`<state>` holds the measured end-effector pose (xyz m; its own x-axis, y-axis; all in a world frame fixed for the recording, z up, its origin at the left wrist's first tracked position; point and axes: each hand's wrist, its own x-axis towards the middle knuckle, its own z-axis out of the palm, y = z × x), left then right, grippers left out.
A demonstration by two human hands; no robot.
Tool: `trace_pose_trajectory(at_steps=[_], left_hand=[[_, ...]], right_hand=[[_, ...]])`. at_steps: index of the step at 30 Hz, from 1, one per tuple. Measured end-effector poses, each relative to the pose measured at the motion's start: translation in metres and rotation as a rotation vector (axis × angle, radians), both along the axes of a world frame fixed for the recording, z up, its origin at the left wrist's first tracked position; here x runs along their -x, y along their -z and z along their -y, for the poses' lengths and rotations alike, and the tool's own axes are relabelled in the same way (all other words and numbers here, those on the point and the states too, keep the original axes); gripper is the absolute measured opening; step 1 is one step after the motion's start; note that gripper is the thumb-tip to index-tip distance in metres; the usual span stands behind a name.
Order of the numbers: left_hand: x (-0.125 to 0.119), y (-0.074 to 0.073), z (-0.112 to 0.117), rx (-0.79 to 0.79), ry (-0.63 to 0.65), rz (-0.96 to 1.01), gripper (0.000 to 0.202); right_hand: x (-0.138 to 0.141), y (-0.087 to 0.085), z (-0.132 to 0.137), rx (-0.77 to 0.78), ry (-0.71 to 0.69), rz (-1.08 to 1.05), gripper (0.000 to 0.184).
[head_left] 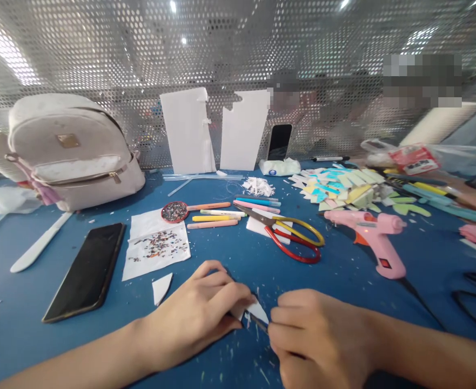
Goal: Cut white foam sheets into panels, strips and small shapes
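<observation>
My left hand (205,302) is closed, pinching a small white piece (257,310) of board or thick paper between thumb and fingers. Against that piece lies a thin dark blade (259,323), whose other end goes into my closed right hand (314,335). The fist hides its handle, so knife or scissors cannot be told apart. Tiny white shavings are scattered on the blue table (221,362) below. Left of my left hand rests a white triangular scrap (162,288). Beyond both hands lie large scissors (286,229) with red and yellow handles.
A pink glue gun (373,232) with a cord lies right. Left are a black phone (86,273), a white plastic knife (41,243) and a backpack (73,151). Markers (215,219), a glitter-filled dish (175,211) and colored paper strips (343,186) lie farther back.
</observation>
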<state>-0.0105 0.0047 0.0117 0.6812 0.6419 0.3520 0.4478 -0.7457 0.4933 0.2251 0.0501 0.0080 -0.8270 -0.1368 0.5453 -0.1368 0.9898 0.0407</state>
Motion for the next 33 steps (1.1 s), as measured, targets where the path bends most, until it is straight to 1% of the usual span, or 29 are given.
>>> trace_pose_trajectory(at_steps=[3,6,9,12,16,18,20,22,26,28,30,33], left_hand=[[0.000,-0.001,0.001,0.057,-0.034,-0.012,0.023],[0.001,-0.002,0.002,0.096,-0.045,-0.002,0.022],[0.001,-0.002,0.002,0.109,-0.047,0.007,0.023],[0.002,-0.002,0.002,0.129,-0.048,0.002,0.025],[0.002,0.000,0.001,0.111,-0.043,0.003,0.027],[0.002,0.001,0.000,0.103,-0.034,0.008,0.026],[0.002,0.001,0.000,0.100,-0.028,0.011,0.025],[0.002,0.002,0.000,0.093,-0.026,0.001,0.025],[0.001,0.001,0.000,0.073,-0.033,-0.009,0.027],[0.001,0.001,0.000,0.069,-0.037,0.001,0.027],[0.001,0.001,0.000,0.066,-0.037,0.005,0.026],[0.001,0.001,0.001,0.061,-0.038,-0.002,0.026]], right_hand=[[-0.001,-0.004,-0.002,0.014,-0.041,0.062,0.038],[-0.002,-0.012,-0.005,0.034,-0.066,0.144,0.033],[-0.003,-0.015,-0.008,0.064,-0.105,0.135,0.030],[-0.005,-0.012,-0.013,0.144,-0.123,0.081,0.026],[-0.007,-0.002,-0.020,0.354,-0.154,-0.036,0.021],[-0.008,0.000,-0.022,0.387,-0.176,-0.090,0.021],[-0.006,0.000,-0.021,0.357,-0.176,-0.132,0.021],[-0.004,-0.003,-0.019,0.315,-0.138,-0.145,0.020],[-0.001,-0.006,-0.014,0.220,-0.090,-0.084,0.021],[0.000,-0.005,-0.012,0.143,-0.079,-0.013,0.023],[0.001,-0.004,-0.009,0.046,-0.036,0.016,0.027],[0.005,-0.005,-0.004,-0.068,0.010,-0.029,0.030]])
